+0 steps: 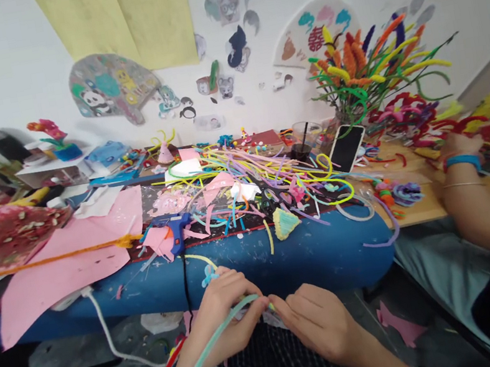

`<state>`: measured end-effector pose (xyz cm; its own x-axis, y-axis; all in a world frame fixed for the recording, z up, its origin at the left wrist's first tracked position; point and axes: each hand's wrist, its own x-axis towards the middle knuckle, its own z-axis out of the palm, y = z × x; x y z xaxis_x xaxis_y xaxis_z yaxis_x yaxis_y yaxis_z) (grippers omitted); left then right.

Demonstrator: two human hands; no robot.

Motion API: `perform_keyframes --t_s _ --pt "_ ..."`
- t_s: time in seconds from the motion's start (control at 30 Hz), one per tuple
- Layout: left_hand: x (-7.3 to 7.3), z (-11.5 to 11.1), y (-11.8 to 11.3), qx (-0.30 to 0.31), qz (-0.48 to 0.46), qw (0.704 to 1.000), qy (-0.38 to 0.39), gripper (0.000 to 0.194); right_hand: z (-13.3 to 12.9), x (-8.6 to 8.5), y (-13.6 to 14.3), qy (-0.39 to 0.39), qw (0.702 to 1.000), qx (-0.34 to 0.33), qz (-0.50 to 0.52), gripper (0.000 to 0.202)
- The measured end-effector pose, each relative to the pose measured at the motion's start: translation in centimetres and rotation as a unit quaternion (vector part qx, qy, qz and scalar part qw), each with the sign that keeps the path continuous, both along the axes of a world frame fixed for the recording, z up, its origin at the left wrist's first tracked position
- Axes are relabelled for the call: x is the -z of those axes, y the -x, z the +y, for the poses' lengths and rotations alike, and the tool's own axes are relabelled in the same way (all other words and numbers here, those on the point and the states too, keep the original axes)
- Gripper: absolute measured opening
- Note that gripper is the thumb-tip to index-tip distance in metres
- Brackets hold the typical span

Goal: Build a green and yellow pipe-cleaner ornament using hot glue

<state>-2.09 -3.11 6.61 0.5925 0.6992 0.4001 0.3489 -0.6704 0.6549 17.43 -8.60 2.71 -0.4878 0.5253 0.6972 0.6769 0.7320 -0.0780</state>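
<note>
Low in front of me, over my lap, both hands meet with their fingertips pinched close together. My left hand [232,312] is closed on a pale teal pipe cleaner [208,349], whose long end runs back over my wrist to the bottom edge. A small light-blue looped shape [209,275] and a pale yellow pipe cleaner [199,260] show just beyond its knuckles; whether they are held too is unclear. Thumb and forefinger of my right hand [319,321] pinch a tiny yellow-green piece [271,307], mostly hidden by the fingers.
Pipe cleaners [260,162] lie heaped on the blue-covered table [259,263], with a blue glue gun [179,232], pink sheets [64,260] and a propped phone [347,147]. At right, a co-worker's hands [459,149] handle red pipe cleaners. A white cable [104,325] hangs at left.
</note>
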Motion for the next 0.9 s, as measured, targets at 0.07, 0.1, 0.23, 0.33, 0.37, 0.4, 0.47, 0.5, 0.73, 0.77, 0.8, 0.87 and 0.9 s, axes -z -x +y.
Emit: perform_keyframes --t_s 0.07,0.1,0.23,0.33,0.37,0.4,0.47,0.5,0.73,0.77,0.8,0.87,0.9 --pt "0.0 -0.1 -0.1 -0.003 0.007 1.000 0.010 0.019 0.0 -0.1 -0.1 -0.044 0.998 0.001 -0.045 0.021" --pt "0.0 0.0 -0.1 -0.001 0.009 1.000 0.008 0.019 0.1 -0.2 -0.1 -0.020 1.000 -0.002 -0.023 0.019" --pt "-0.3 0.3 0.5 0.046 0.010 0.998 -0.036 0.014 0.2 -0.9 0.1 0.309 0.933 -0.049 0.175 0.026" --pt "-0.4 0.4 0.9 0.099 0.011 0.994 -0.052 0.011 0.3 -1.6 0.2 0.505 0.821 -0.081 0.253 0.035" --pt "-0.4 0.4 1.0 0.101 0.015 0.993 -0.051 0.012 0.3 -1.7 0.2 0.527 0.804 -0.077 0.263 0.035" --pt "-0.4 0.3 0.9 0.093 0.020 0.994 -0.049 0.012 0.2 -1.7 0.3 0.526 0.805 -0.068 0.267 0.034" --pt "-0.5 0.2 0.8 0.058 0.034 0.997 -0.037 0.015 0.1 -1.4 0.3 0.446 0.859 -0.030 0.249 0.030" --pt "-0.5 0.1 0.6 0.041 0.041 0.998 -0.028 0.016 0.1 -1.2 0.3 0.366 0.904 -0.012 0.222 0.027" --pt "-0.5 0.0 -0.1 0.016 0.093 0.995 -0.033 0.028 0.2 0.0 0.0 -0.005 0.999 0.004 0.034 0.022" --pt "-0.5 0.1 -0.1 0.015 0.090 0.995 -0.038 0.029 0.3 -0.1 0.0 0.065 0.994 -0.003 0.086 0.021" --pt "-0.5 0.1 -0.1 0.017 0.085 0.995 -0.043 0.029 0.4 -0.2 0.1 0.161 0.976 -0.013 0.147 0.023" --pt "-0.7 0.3 0.1 0.030 0.076 0.995 -0.050 0.028 0.6 -0.5 0.3 0.385 0.884 -0.043 0.262 0.037" --pt "-0.7 0.3 0.1 0.039 0.072 0.995 -0.056 0.028 0.7 -0.5 0.5 0.491 0.812 -0.065 0.308 0.044"
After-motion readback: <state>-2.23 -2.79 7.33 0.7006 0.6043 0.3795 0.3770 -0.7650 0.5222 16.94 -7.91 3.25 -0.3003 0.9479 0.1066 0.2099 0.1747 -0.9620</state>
